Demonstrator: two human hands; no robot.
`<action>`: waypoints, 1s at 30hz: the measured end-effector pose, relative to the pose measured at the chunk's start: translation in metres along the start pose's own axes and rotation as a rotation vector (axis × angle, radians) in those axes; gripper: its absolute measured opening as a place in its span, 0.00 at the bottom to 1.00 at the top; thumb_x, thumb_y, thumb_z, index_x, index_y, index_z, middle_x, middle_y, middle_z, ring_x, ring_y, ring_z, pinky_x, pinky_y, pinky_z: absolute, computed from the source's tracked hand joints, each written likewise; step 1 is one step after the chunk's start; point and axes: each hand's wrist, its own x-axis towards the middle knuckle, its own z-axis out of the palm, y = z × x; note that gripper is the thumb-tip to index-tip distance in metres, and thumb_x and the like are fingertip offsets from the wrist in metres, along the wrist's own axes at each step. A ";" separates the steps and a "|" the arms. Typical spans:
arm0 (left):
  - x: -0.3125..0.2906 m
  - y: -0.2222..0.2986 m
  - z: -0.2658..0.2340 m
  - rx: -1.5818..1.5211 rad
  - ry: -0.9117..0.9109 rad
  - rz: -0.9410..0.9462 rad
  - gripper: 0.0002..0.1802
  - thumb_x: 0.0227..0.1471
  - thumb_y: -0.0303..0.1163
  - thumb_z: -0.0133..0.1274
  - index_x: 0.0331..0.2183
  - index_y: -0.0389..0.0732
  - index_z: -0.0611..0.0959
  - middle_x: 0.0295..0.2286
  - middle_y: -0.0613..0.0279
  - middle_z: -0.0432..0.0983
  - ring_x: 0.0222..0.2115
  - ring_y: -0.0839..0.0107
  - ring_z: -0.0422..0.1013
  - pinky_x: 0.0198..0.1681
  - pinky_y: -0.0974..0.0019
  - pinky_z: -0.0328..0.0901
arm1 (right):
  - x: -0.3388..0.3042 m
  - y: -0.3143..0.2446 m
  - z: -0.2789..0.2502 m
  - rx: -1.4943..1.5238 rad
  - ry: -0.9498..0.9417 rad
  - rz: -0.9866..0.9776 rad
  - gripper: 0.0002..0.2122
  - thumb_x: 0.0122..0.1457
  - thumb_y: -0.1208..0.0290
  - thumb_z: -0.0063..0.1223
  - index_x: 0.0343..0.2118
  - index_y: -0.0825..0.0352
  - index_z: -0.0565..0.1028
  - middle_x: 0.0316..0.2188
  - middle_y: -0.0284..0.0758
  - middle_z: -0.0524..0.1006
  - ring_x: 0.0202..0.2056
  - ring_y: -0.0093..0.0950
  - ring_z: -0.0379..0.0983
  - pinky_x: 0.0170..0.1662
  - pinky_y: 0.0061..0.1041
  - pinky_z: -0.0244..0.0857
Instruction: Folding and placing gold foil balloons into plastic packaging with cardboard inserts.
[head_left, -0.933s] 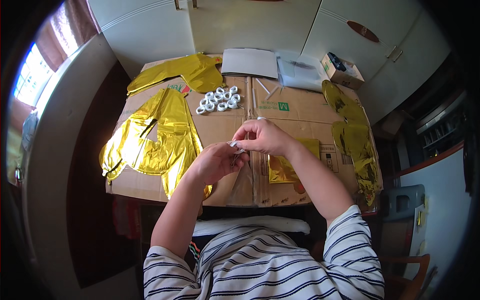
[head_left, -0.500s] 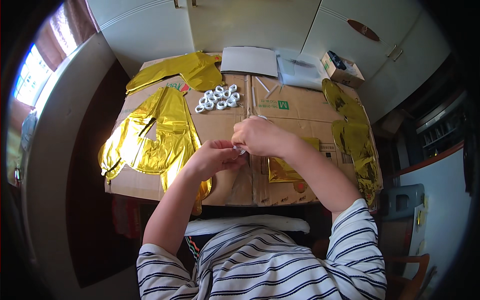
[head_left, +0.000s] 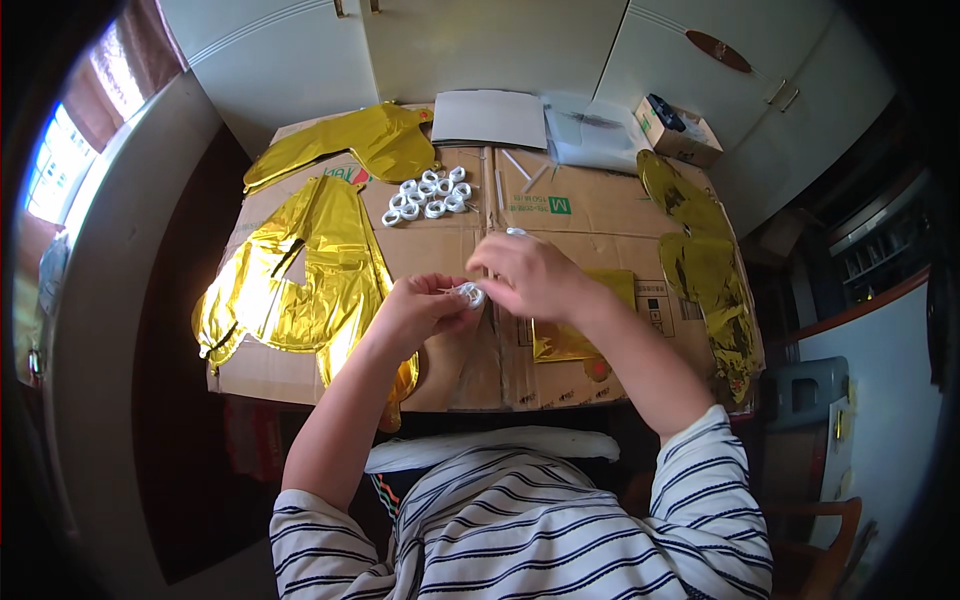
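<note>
Over the middle of the table, my left hand (head_left: 425,308) pinches a small coil of white ribbon (head_left: 471,294) between thumb and fingers. Just to its right, my right hand (head_left: 530,276) is held with curled fingers, their tips close to the coil; whatever they grip is too small to make out. Beyond my right hand a bit of another white item (head_left: 517,232) shows, mostly hidden. Several similar white ribbon coils (head_left: 434,208) lie grouped on the cardboard farther away. Beneath my right wrist rests a folded gold foil piece (head_left: 610,290), partly covered by the arm.
Flattened cardboard (head_left: 440,365) covers the table. Gold foil balloons (head_left: 330,220) lie flat at left, with another foil balloon (head_left: 385,135) at the far left and one more balloon (head_left: 700,270) along the right edge. White sticks (head_left: 515,165), grey sheets (head_left: 490,118), plastic bags (head_left: 595,132) and a small box (head_left: 690,140) sit at the back.
My right hand has lifted slightly and loosened from over the coil, so more of the white ribbon shows. My left hand keeps its pinch in nearly the same place.
</note>
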 end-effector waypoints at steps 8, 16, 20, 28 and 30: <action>-0.022 -0.017 0.027 0.034 -0.076 -0.108 0.20 0.57 0.25 0.57 0.51 0.33 0.77 0.35 0.62 0.79 0.31 0.76 0.77 0.35 0.76 0.72 | -0.068 -0.041 0.015 -0.513 0.204 -0.289 0.06 0.52 0.71 0.54 0.31 0.66 0.77 0.30 0.33 0.73 0.34 0.29 0.70 0.44 0.31 0.64; -0.007 0.019 0.041 0.343 -0.087 -0.030 0.25 0.54 0.28 0.58 0.54 0.33 0.76 0.33 0.61 0.80 0.30 0.78 0.76 0.33 0.74 0.72 | -0.064 -0.020 0.006 -0.505 0.237 -0.217 0.04 0.51 0.73 0.58 0.29 0.66 0.77 0.32 0.31 0.75 0.33 0.28 0.70 0.44 0.31 0.63; 0.041 0.028 0.030 0.643 -0.027 0.221 0.27 0.50 0.32 0.61 0.52 0.34 0.78 0.34 0.55 0.81 0.32 0.69 0.79 0.35 0.68 0.72 | -0.068 -0.004 -0.009 -0.223 0.354 0.041 0.04 0.50 0.74 0.61 0.27 0.65 0.76 0.29 0.32 0.75 0.32 0.31 0.72 0.42 0.31 0.65; 0.136 0.028 0.052 1.318 0.061 0.757 0.22 0.45 0.37 0.64 0.42 0.36 0.85 0.35 0.47 0.81 0.38 0.53 0.77 0.43 0.55 0.71 | -0.113 0.000 -0.038 0.144 0.493 0.304 0.04 0.53 0.81 0.62 0.28 0.70 0.77 0.28 0.34 0.76 0.27 0.27 0.75 0.31 0.24 0.69; 0.143 0.032 0.053 1.278 -0.053 0.657 0.19 0.45 0.36 0.64 0.40 0.36 0.85 0.32 0.47 0.81 0.36 0.52 0.78 0.41 0.56 0.72 | -0.124 -0.009 -0.043 0.157 0.503 0.337 0.03 0.53 0.81 0.61 0.28 0.70 0.77 0.28 0.34 0.76 0.27 0.26 0.74 0.31 0.23 0.68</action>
